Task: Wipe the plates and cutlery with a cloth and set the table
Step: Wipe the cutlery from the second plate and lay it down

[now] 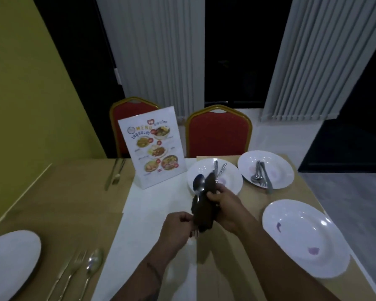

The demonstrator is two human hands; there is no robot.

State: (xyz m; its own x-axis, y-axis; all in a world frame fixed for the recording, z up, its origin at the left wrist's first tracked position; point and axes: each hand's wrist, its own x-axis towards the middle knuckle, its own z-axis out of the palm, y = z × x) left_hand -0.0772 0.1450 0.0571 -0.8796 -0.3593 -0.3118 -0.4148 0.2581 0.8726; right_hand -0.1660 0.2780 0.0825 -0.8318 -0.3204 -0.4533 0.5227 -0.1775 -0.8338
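Your left hand (178,224) pinches the handle end of a spoon (199,183), its bowl up above the worktop (156,205). Your right hand (220,197) grips a dark brown cloth (204,211) wrapped round the spoon's stem, near a white plate (234,181).

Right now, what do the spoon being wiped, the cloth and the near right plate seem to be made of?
The spoon looks like polished metal, probably stainless steel: silvery, with bright glints. The cloth seems soft fabric, dark brown and matte, hanging limp. The near right plate looks glazed white ceramic, possibly melamine: glossy highlights.
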